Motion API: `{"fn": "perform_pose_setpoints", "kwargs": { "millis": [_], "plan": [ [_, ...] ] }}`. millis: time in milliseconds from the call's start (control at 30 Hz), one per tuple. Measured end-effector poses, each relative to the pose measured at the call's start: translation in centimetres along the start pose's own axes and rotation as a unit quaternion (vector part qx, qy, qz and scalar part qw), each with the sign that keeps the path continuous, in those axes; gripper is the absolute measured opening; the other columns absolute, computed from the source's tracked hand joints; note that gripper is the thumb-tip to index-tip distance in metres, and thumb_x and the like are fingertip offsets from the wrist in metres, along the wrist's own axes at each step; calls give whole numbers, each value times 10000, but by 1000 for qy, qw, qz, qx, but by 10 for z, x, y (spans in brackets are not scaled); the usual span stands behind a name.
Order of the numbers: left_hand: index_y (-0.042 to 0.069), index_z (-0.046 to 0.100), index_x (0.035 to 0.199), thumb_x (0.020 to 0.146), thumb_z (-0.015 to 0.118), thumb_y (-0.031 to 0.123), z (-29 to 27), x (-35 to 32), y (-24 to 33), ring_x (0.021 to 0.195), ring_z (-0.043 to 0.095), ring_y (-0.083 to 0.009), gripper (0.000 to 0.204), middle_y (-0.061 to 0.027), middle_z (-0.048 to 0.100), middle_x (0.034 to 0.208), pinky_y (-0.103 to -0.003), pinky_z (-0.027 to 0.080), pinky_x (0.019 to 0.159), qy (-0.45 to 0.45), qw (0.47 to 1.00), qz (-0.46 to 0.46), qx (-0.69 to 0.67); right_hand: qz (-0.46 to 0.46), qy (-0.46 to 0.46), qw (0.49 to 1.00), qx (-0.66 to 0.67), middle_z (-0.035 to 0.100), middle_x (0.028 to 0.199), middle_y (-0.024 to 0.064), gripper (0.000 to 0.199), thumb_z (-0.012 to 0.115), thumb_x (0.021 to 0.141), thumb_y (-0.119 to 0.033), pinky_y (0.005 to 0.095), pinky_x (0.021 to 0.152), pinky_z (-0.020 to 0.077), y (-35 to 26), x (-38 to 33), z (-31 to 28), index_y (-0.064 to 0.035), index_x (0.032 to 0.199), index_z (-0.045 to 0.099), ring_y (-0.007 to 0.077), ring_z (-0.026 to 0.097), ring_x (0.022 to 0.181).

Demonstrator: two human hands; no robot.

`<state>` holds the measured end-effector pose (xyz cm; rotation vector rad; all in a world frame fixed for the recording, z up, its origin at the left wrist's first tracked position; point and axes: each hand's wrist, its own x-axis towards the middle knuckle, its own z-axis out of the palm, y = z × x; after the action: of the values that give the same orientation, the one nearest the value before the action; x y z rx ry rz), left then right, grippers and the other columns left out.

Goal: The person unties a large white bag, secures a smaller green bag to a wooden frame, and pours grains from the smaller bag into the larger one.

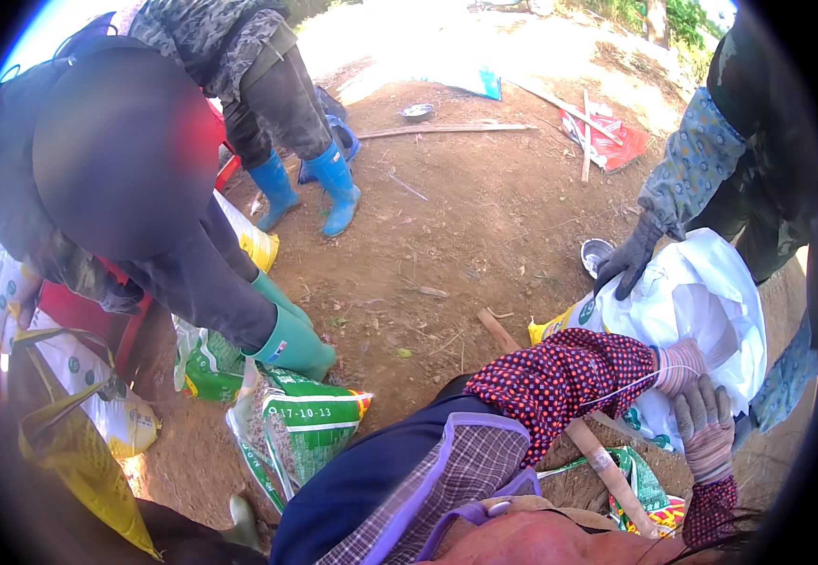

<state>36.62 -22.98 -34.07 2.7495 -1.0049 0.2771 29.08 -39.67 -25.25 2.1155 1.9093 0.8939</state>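
Note:
A white woven sack (691, 254) with a yellow and green printed lower part stands at the right. My left hand (682, 365), in a glove with a striped cuff, reaches to its mouth from a red-dotted sleeve. Its fingers are hidden at the sack's white folds. Nearer to me, my right hand (706, 424) wears a grey glove with a striped cuff. Its fingers are stretched out and rest against the sack's side. Across from me, a co-worker's grey-gloved hand (629, 256) presses on the sack's upper edge.
A wooden pole (607, 471) lies under my arm, beside a green sack (640, 480). At left, a person in green boots (291, 344) bends over sacks, near an opened green sack (310, 424) of granules. A metal bowl (595, 254) and red sheet (611, 137) are on bare soil.

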Motion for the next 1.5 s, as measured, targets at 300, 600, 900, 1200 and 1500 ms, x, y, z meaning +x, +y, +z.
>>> {"fn": "perform_pose_setpoints", "kwargs": {
  "millis": [300, 600, 900, 1200, 1500],
  "plan": [
    [173, 713, 884, 861, 540, 435, -40, 13, 33, 841, 684, -329, 315, -112, 718, 881, -488, 515, 727, -9, 996, 44, -83, -16, -23, 990, -138, 572, 1215, 92, 328, 586, 803, -146, 616, 1082, 299, 56, -29, -5, -122, 1116, 493, 329, 490, 1304],
    [119, 731, 848, 795, 567, 447, -42, -6, 31, 830, 678, -336, 371, -147, 700, 796, -464, 500, 785, -7, 991, -57, -120, 120, -244, 961, -45, 561, 818, 101, 249, 669, 720, -176, 452, 803, 436, 60, -7, 1, -92, 940, 586, 291, 556, 793],
    [168, 726, 692, 695, 651, 370, -48, -1, 57, 641, 670, -240, 215, -64, 684, 656, -417, 412, 637, 91, 991, 91, 23, 627, -135, 736, 216, 623, 746, 225, 270, 611, 882, -222, 445, 674, 510, -49, -14, -32, 20, 994, 568, 393, 631, 713],
    [196, 580, 697, 771, 703, 337, -12, -9, 11, 661, 575, -217, 201, 2, 554, 648, -422, 418, 670, 338, 938, 67, -22, 172, 408, -128, 887, 356, 586, -36, 315, 479, 993, -355, 252, 445, 327, -94, 56, 36, -92, 831, 541, 86, 348, 457],
    [128, 639, 971, 776, 688, 178, -61, -47, 35, 838, 631, -260, 207, -80, 634, 867, -445, 486, 790, 298, 952, 61, 24, 78, 412, -165, 893, 366, 571, -38, 365, 483, 986, -423, 251, 432, 283, -112, 35, 43, -127, 774, 503, 85, 318, 418]
  ]
}}
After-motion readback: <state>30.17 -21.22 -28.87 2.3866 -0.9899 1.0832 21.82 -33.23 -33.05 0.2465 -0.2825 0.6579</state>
